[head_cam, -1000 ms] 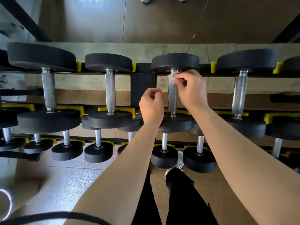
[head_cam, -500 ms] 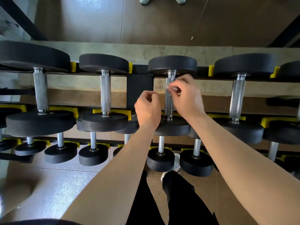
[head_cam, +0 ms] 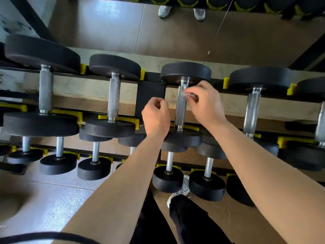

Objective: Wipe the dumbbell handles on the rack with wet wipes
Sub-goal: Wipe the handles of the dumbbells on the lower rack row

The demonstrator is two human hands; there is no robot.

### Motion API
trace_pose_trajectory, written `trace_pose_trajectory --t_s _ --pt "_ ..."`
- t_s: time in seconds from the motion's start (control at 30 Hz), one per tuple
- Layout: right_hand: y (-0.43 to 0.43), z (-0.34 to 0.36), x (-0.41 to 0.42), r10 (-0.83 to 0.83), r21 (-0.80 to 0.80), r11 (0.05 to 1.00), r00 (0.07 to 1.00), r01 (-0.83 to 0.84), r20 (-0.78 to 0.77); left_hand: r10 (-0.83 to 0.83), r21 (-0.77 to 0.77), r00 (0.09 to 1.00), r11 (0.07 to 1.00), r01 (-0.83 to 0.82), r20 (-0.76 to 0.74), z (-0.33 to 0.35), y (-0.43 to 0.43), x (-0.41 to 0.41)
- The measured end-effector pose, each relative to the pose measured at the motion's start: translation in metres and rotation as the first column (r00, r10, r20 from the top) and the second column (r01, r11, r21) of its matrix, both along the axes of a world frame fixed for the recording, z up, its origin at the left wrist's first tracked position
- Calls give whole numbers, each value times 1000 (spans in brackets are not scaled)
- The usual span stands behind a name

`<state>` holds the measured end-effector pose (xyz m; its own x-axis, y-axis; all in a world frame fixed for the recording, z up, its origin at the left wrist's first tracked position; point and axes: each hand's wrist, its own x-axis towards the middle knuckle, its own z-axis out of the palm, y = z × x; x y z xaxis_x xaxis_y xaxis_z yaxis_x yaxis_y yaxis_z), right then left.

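I see my right hand [head_cam: 206, 101] pinching a small crumpled wet wipe [head_cam: 188, 93] against the upper part of the knurled steel handle [head_cam: 180, 110] of the third dumbbell [head_cam: 185, 72] on the top tier of the rack [head_cam: 151, 95]. My left hand [head_cam: 155, 116] is curled into a loose fist just left of that handle, apart from it; whether its grip holds anything I cannot tell. The wipe looks soft, limp and damp, so I judge it will bunch and slide unless wrapped around the bar. The handle is stiff and rough, good for friction. The dumbbell looks heavy and well seated in its yellow cradles, so it should stay put: I would grip mid-handle through the wipe.
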<state>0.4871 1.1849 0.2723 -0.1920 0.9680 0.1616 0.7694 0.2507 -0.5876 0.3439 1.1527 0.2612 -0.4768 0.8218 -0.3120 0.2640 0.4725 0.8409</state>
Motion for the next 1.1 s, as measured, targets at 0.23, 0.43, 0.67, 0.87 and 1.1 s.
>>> trace_pose_trajectory --t_s 0.23,0.43,0.67,0.87,1.1 --pt "-25 -5 -9 89 -117 990 995 -85 34 19 11 1000 1000 -19 2 -2 0 -1" --pt "-16 -3 -7 127 -109 986 991 -123 33 31 3 1000 1000 -31 3 -2 0 0" --pt "-19 -1 -14 64 -136 989 997 -59 35 25 -3 1000 1000 -25 5 -2 0 0" --pt "-25 6 -6 251 -351 911 967 -218 50 42 -6 999 999 -42 1 -3 1 1" --pt "-22 1 -8 118 -240 965 993 -110 19 45 -8 999 999 -45 -2 -5 1 0"
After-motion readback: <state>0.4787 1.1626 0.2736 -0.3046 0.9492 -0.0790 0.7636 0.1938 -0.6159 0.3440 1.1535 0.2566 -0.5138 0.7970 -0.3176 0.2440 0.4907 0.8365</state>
